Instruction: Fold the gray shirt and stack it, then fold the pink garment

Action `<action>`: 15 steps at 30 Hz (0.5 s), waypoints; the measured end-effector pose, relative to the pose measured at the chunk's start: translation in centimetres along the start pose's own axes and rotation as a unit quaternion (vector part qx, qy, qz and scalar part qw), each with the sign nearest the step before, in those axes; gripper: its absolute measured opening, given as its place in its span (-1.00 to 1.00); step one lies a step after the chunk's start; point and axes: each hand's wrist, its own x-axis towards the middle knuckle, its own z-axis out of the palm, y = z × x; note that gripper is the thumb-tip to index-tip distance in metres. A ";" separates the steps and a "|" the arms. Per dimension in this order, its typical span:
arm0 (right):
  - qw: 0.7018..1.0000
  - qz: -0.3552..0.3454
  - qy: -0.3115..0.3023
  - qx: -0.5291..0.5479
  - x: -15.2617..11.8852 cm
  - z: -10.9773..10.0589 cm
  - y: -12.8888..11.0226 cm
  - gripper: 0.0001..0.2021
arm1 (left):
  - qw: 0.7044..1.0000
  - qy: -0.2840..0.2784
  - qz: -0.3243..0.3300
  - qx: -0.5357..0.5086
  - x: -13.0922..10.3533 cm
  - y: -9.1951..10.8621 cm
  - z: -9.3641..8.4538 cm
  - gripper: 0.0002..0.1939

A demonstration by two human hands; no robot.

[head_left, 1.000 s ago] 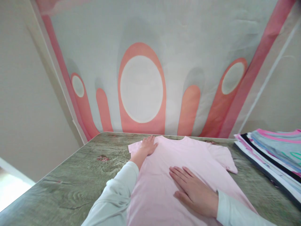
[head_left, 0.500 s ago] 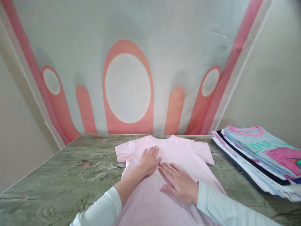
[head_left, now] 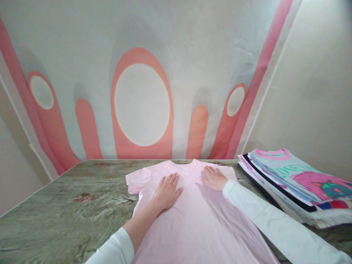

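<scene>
A pale pink T-shirt (head_left: pixel 187 216) lies spread on the wood-grain table, its neckline toward the far edge and its lower end running out of view at the bottom. My left hand (head_left: pixel 167 191) rests palm down on the left part of the chest, fingers extended. Near the right shoulder, close to the sleeve, my right hand (head_left: pixel 214 178) is flat on the fabric with its fingers stretched out. Neither hand grips the cloth. Soft creases run down the shirt's right side below my right forearm.
To the right stands a stack of folded shirts (head_left: pixel 280 183), topped by a grey one with a pink collar and a colourful print. The table (head_left: pixel 99 220) shows bare wood grain at left. Behind it rises a wall with a pink and white pattern (head_left: pixel 141 104).
My right hand has slid from the middle of the chest up and outward to the right shoulder. My left hand stays on the left chest. The view has turned slightly right.
</scene>
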 end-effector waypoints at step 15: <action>0.997 0.078 0.019 0.017 7.6 1.8 0.7 -0.25 | 1.000 0.003 0.003 0.018 0.1 -0.3 0.4 -0.40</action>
